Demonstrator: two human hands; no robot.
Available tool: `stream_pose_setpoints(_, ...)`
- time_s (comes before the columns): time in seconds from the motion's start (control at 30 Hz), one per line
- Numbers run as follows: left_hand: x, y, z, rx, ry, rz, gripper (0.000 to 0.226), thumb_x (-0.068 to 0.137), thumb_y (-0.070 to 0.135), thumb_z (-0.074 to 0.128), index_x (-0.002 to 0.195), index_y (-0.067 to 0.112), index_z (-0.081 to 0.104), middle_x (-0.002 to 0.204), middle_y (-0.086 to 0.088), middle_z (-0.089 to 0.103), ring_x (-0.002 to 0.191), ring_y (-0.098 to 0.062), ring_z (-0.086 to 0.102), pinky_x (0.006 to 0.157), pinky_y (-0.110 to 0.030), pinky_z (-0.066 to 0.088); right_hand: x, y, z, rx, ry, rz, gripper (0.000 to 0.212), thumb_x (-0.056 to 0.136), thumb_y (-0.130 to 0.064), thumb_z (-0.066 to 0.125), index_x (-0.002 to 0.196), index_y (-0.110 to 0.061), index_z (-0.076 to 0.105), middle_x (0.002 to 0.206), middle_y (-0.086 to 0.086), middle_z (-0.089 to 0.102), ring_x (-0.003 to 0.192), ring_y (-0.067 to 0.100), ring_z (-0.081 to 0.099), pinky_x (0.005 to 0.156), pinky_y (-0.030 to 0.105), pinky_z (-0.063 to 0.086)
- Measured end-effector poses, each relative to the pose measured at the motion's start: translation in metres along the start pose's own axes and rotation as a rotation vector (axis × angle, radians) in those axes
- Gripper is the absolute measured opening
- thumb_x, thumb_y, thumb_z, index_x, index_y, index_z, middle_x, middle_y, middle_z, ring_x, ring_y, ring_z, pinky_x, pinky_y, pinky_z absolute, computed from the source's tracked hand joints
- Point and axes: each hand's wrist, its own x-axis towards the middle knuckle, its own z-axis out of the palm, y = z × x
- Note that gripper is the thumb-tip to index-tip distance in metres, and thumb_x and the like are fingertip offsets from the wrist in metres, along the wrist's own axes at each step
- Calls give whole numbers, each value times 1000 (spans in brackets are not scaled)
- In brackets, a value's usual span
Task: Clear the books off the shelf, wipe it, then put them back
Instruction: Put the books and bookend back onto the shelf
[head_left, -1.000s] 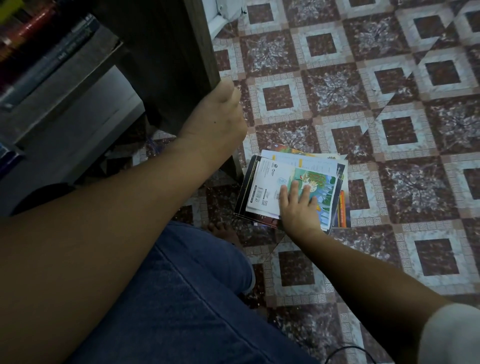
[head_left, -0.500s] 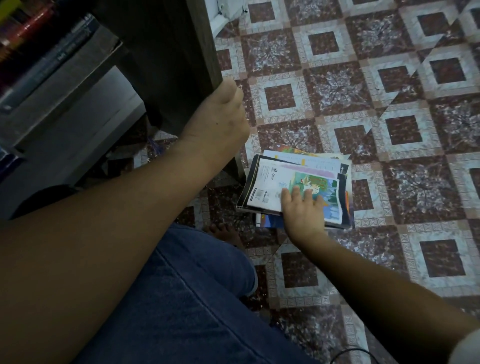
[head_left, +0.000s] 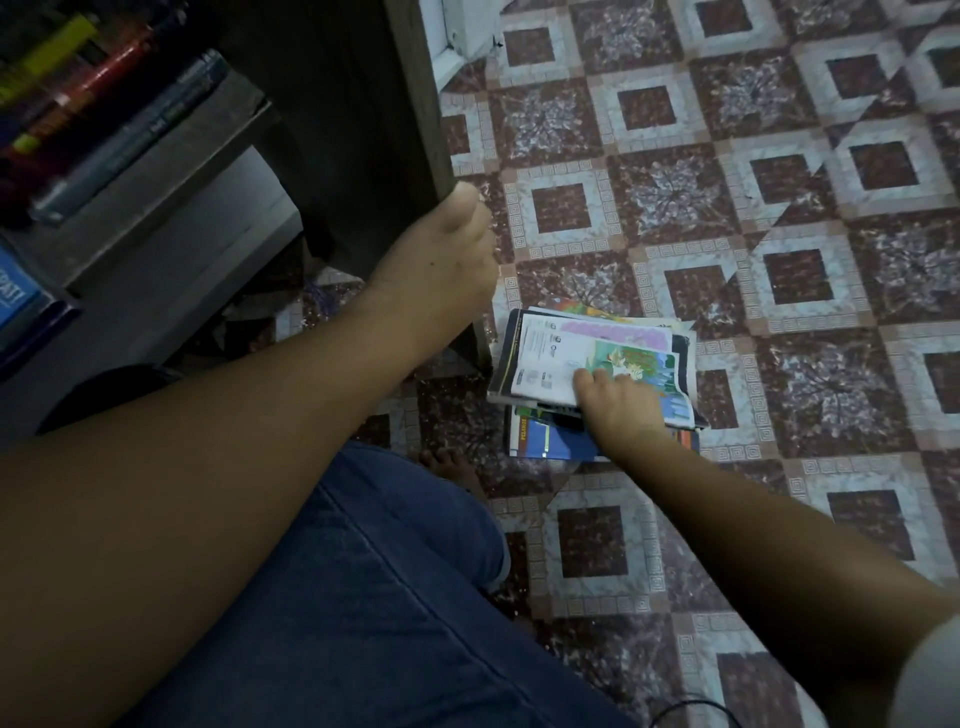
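Note:
A dark wooden bookshelf (head_left: 358, 130) stands at the upper left, and its lower board (head_left: 182, 244) is bare. My left hand (head_left: 441, 254) grips the front edge of its side panel. On the tiled floor beside it lies a pile of thin books. My right hand (head_left: 618, 402) grips the top books (head_left: 550, 353) of the pile, fingers over a white and green cover, and holds them tilted up. Under them a blue book (head_left: 558, 441) stays flat on the floor.
Several books (head_left: 104, 98) lie stacked on an upper shelf board, and another blue book (head_left: 15, 296) sits at the far left. My knee in blue jeans (head_left: 389, 597) fills the bottom centre, with toes (head_left: 449, 462) beyond it. A black cable (head_left: 691, 709) lies at the bottom.
My right hand has closed on the top books and raised them off the pile, uncovering the blue book underneath. My left hand stays on the shelf's side panel.

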Motion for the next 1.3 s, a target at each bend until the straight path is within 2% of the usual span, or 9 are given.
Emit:
stream_pose_setpoints(0.1, -7, 6, -5, -103, 46, 62, 55, 79, 65, 56, 104, 18, 67, 103, 2, 66, 104, -22, 56, 113, -43, 14, -9, 14, -50, 93, 36, 32, 25, 90, -11, 54, 114, -11, 46, 96, 7, 63, 76, 28, 59, 56, 30, 38)
stream_pose_setpoints(0.17, -10, 10, -13, -364, -5, 122, 75, 75, 73, 55, 122, 15, 58, 120, -2, 61, 114, -22, 52, 115, -41, 16, -29, 16, -86, 147, 56, 57, 23, 92, -18, 55, 112, -11, 48, 89, 7, 61, 68, 27, 49, 55, 30, 34)
stream_pose_setpoints(0.33, -23, 15, -42, -797, -31, 55, 41, 82, 43, 66, 114, 22, 53, 112, -2, 57, 102, -23, 56, 85, -36, 44, -92, -3, -155, 171, 164, -35, 32, 90, -41, 56, 113, -19, 53, 97, 6, 62, 74, 26, 48, 60, 30, 32)
stream_pose_setpoints(0.43, -46, 0, -53, -868, -94, -12, 26, 85, 31, 65, 110, 23, 59, 104, -2, 58, 96, -25, 58, 82, -39, 51, -117, -12, -183, 276, 142, -45, 39, 87, -52, 53, 111, -21, 53, 88, 4, 58, 74, 26, 49, 60, 31, 34)
stream_pose_setpoints(0.57, -100, -41, -55, -840, -41, -167, 18, 89, 28, 61, 106, 24, 60, 102, -1, 58, 97, -23, 57, 79, -31, 45, -130, -26, -222, 315, 258, -63, 28, 85, -45, 60, 107, -29, 55, 75, -2, 46, 68, 24, 46, 59, 31, 36)
stream_pose_setpoints(0.77, -209, -115, -52, -821, 19, -558, 19, 81, 26, 62, 100, 26, 65, 94, -5, 65, 88, -31, 62, 71, -37, 49, -140, -79, -317, 174, 542, -219, 31, 89, -28, 58, 119, -36, 56, 77, 0, 40, 70, 29, 47, 58, 31, 33)
stream_pose_setpoints(0.93, -289, -157, -44, -628, 116, -925, 25, 82, 24, 65, 107, 20, 67, 92, -12, 66, 85, -37, 61, 65, -33, 35, -136, -144, -395, 134, 838, -325, 33, 94, -21, 54, 122, -37, 57, 86, 3, 52, 79, 32, 55, 59, 34, 27)
stream_pose_setpoints(1.17, -316, -210, -6, -412, 285, -1328, 32, 81, 2, 58, 112, 6, 58, 112, -20, 58, 100, -41, 55, 67, -40, 30, -74, -215, -472, 251, 1335, -411, 35, 93, -30, 42, 123, -30, 61, 116, 1, 66, 109, 31, 57, 96, 43, 34)
stream_pose_setpoints(1.3, -284, -212, 47, -392, 294, -1362, 34, 81, -5, 53, 113, 5, 56, 113, -18, 58, 104, -36, 55, 77, -41, 45, -17, -234, -464, 360, 1325, -402, 35, 93, -31, 42, 121, -34, 62, 120, -4, 65, 115, 27, 54, 105, 48, 28)
